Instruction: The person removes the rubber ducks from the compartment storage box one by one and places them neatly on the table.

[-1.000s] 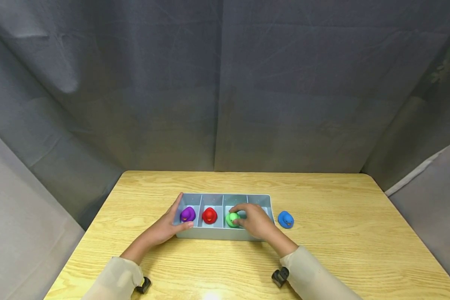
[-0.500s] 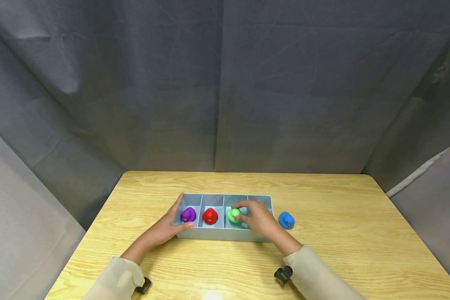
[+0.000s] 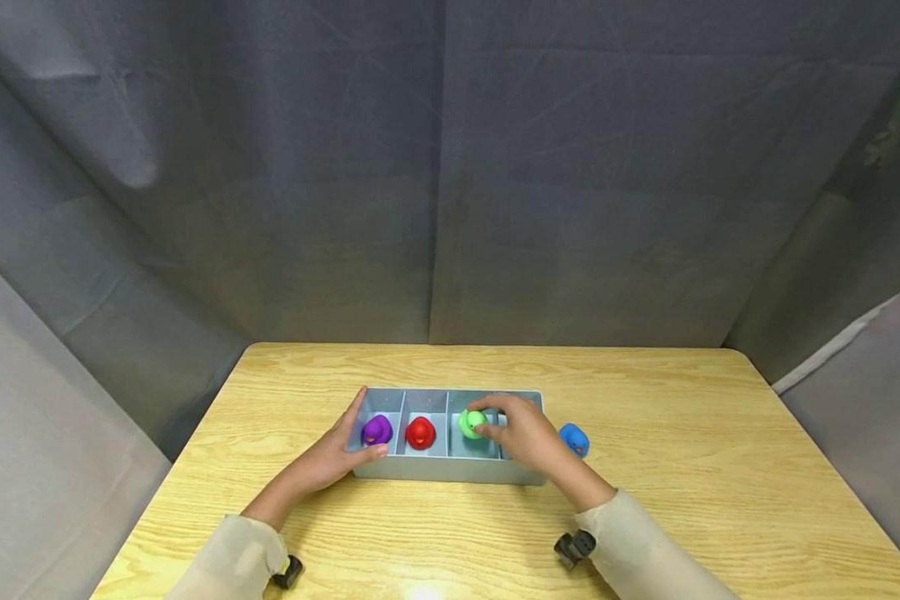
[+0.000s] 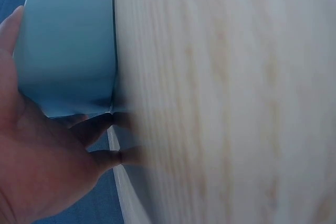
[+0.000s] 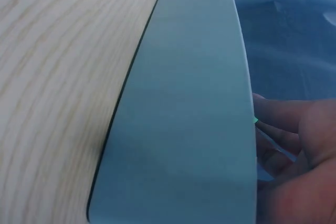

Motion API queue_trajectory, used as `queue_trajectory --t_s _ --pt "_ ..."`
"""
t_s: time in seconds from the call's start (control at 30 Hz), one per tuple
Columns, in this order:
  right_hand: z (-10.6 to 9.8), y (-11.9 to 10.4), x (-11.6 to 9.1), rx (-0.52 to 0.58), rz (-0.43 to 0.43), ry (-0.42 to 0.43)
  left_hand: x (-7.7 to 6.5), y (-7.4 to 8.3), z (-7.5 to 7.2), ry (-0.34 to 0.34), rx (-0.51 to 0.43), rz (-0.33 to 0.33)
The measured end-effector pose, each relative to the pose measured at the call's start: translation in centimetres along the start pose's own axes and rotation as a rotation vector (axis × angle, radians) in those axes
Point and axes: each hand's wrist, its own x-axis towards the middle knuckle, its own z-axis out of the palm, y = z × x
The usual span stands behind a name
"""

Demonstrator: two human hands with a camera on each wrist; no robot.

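Observation:
A grey-blue compartment box (image 3: 450, 469) lies lengthwise on the table. My left hand (image 3: 327, 458) holds its left end, thumb over the front rim and the fingers along the end wall; the left wrist view shows this grip around the corner. A green rubber duck (image 3: 471, 424) is pinched between the thumb and fingers of my right hand (image 3: 527, 431), above the floor of the third compartment. Within the leftmost compartment sits a purple rubber duck (image 3: 377, 429), and a red one (image 3: 420, 432) is in the second. The right hand partly covers the rightmost compartment.
On the table, just right of the box, lies a blue rubber duck (image 3: 574, 440), partly behind the right wrist. The wooden table (image 3: 690, 467) has a dark curtain (image 3: 570, 208) behind its back edge.
My right hand has raised the green duck off the compartment floor and shifted slightly right and back with it. The left hand keeps its grip on the box.

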Motion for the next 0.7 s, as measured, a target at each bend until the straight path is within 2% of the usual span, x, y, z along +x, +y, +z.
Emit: queue_trajectory --t_s 0.43,0.7 --pt "-1.7 -0.3 -0.9 0.060 -0.019 0.008 0.2 0.4 0.3 -0.006 -0.013 0.006" --pt "-2.3 0.0 -1.0 0.054 -0.030 0.032 0.4 -0.1 0.3 -0.006 -0.014 0.017"
